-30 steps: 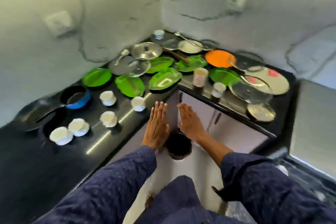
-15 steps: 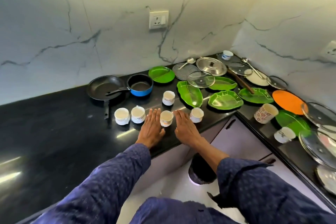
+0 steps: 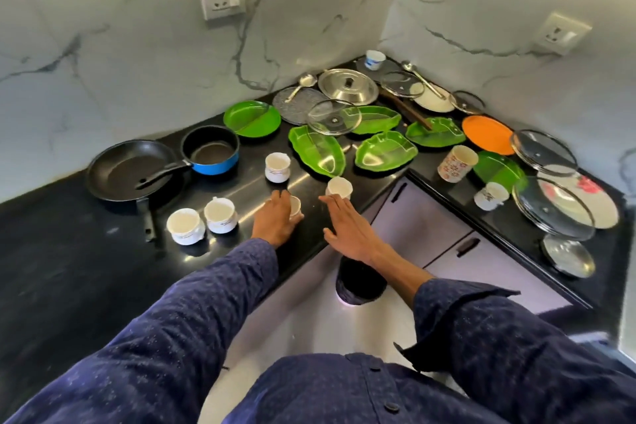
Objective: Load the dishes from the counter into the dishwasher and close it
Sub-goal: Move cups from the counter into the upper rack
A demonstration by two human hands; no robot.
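Black counter [image 3: 62, 272]: L-shaped, runs along two marble walls and turns at the corner, dishes spread over it
Frying pan [image 3: 129, 169]: black, at the left, its handle toward the counter edge
Saucepan [image 3: 210, 149]: blue outside, just right of the frying pan, its handle lying over the pan
Steel lid [image 3: 347, 86]: near the corner, with a glass lid [image 3: 334, 117] in front of it resting partly over a green tray
Green trays [image 3: 316, 150]: leaf-shaped, grouped at the bend; a round green plate [image 3: 252, 118] to their left
Orange plate [image 3: 487, 133]: on the right run, beside more glass lids
Left hand [image 3: 275, 220]: fingers curled round a small white cup [image 3: 295, 206] near the counter edge
Right hand [image 3: 347, 227]: fingers straight and slightly spread, fingertips just at a second cup [image 3: 339, 188]; cannot tell if they touch
Other cups [image 3: 201, 220]: two white ones side by side left of the hands, one more [image 3: 277, 167] behind
Dishwasher: out of view
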